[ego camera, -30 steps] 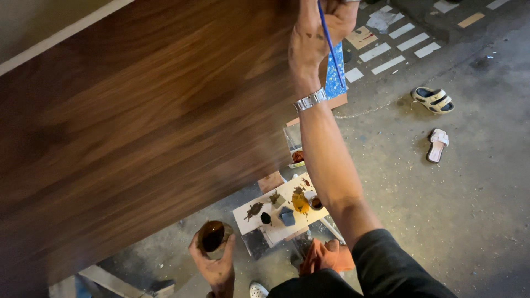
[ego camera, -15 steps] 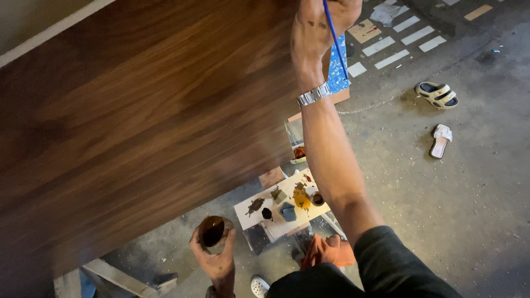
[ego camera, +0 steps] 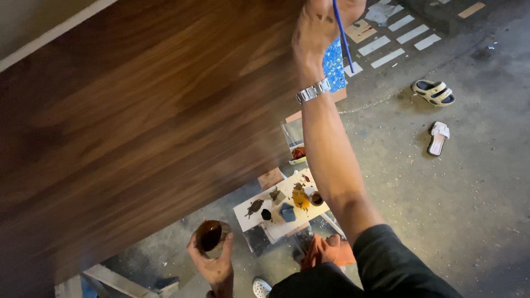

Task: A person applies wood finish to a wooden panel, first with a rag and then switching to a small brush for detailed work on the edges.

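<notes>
My right hand (ego camera: 320, 30) is closed around a thin blue brush (ego camera: 342, 33), held up at the far edge of the big wooden panel (ego camera: 143, 127); the handle runs down past my knuckles toward my wristwatch (ego camera: 313, 91), and the bristle end is out of view above, so I cannot tell whether it is touching the wood. My left hand (ego camera: 212, 262) is lower and nearer to me, wrapped around a small cup of dark brown liquid (ego camera: 209, 236) just below the near edge of the panel. The panel fills the space to the left of both hands and already shows a dark, streaky brown grain over all of the surface I can see, so I judge the colouring to be mostly done, with only touch-up work left up by the brush hand; the part under that hand is hidden. Between my arms, down on the floor, sits a white palette board (ego camera: 281, 207) with brown, black and yellow dabs, and an orange rag (ego camera: 328, 251) lies beside it, close to my sleeve. Well off to the right of the brush arm, two sandals (ego camera: 436, 110) lie on the grey concrete floor (ego camera: 441, 209).
</notes>
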